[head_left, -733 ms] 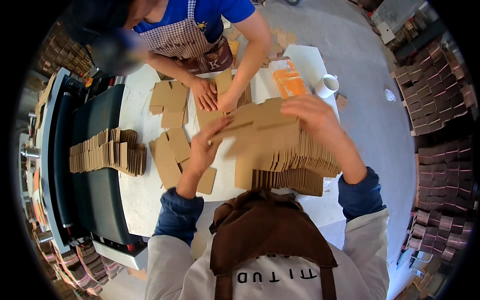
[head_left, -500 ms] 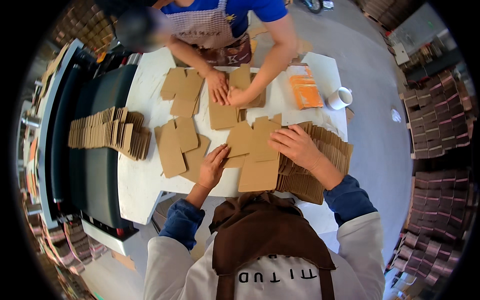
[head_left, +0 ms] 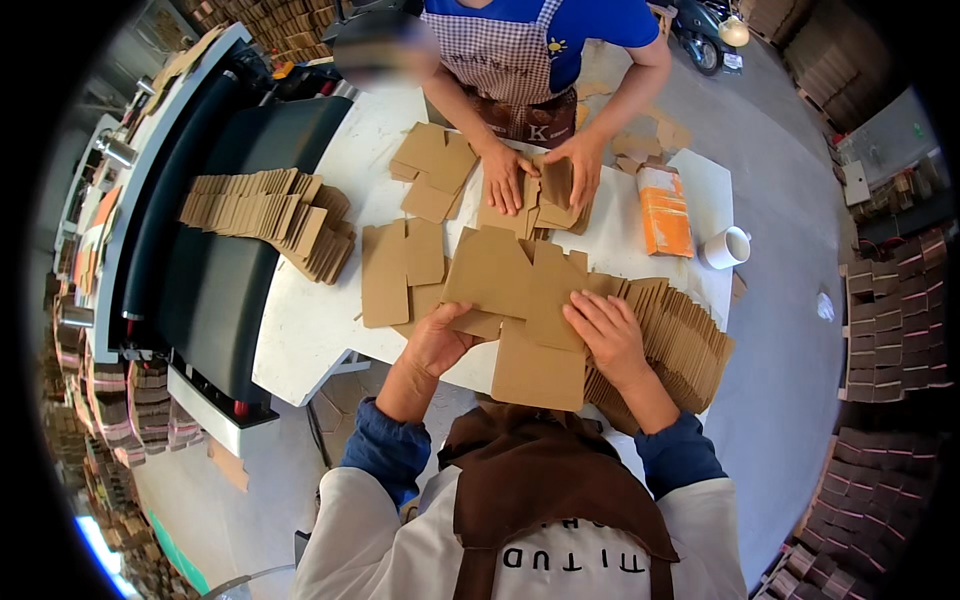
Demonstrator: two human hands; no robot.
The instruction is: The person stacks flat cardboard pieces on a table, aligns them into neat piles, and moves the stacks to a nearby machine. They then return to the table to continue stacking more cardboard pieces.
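Note:
A brown die-cut cardboard blank (head_left: 537,372) with folded flaps lies in front of me at the table's near edge. My left hand (head_left: 440,342) grips its left flap edge, the thumb on top and the other fingers partly hidden beneath. My right hand (head_left: 610,338) rests on the right-hand panel, its fingers stretched out and lying flat. Just right of that hand, partly under the forearm, is a long row of overlapping cardboard blanks (head_left: 675,335). More loose cardboard blanks (head_left: 385,278) lie beyond my left hand.
Across the white table (head_left: 310,335), a co-worker's hands (head_left: 508,180) handle another cardboard stack. An orange-and-white box (head_left: 665,215) and a white mug (head_left: 724,248) stand at the right. Left is a dark conveyor belt (head_left: 225,300) carrying a row of folded cardboard pieces (head_left: 255,210).
My left hand has changed from fingertip contact to gripping the blank's edge. My right hand has shifted lower on its panel. The co-worker's hands have moved apart. The whole view has shifted.

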